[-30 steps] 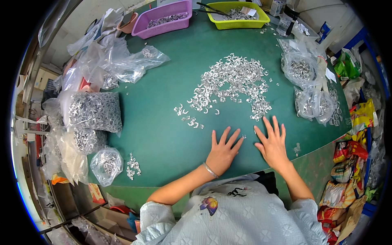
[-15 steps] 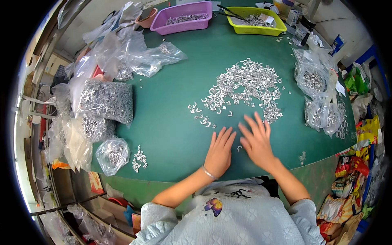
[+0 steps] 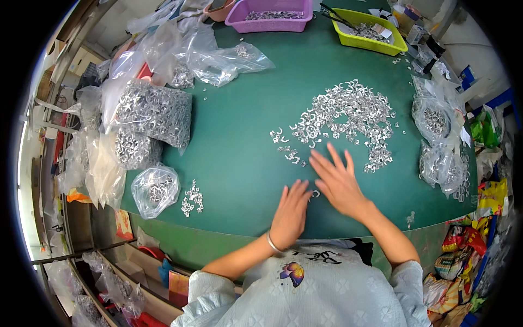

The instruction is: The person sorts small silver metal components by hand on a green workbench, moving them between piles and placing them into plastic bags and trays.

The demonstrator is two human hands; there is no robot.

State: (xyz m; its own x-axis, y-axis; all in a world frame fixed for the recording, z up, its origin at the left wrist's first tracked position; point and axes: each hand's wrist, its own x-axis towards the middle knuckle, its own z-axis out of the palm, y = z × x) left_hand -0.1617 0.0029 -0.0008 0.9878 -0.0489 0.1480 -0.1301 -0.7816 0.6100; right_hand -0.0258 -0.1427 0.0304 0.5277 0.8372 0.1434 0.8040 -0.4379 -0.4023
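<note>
A loose pile of small silvery metal pieces [image 3: 357,109], many crescent-shaped, is spread on the green table [image 3: 239,131]. My right hand [image 3: 341,185] reaches over the table just nearer than the pile, its fingers spread and stretched out. A small loose cluster of pieces [image 3: 291,156] is beside its fingertips on the left. My left hand [image 3: 291,212], with a bangle at the wrist, lies low by the table's near edge, fingers extended. Between the two hands rests a single crescent piece [image 3: 315,193]. Neither hand visibly holds anything; what is beneath the palms is hidden.
Full clear bags of metal pieces [image 3: 155,111] stack at the left, near an opened bag [image 3: 156,191] and a small heap [image 3: 192,199]. A purple basin [image 3: 235,23] and a yellow-green basin [image 3: 376,48] stand at the back. More bags [image 3: 436,122] line the right edge.
The view has shifted, so the table's things appear farther right. Relative to the pile, my right hand has moved left toward the small cluster. My left hand has drawn slightly back and left.
</note>
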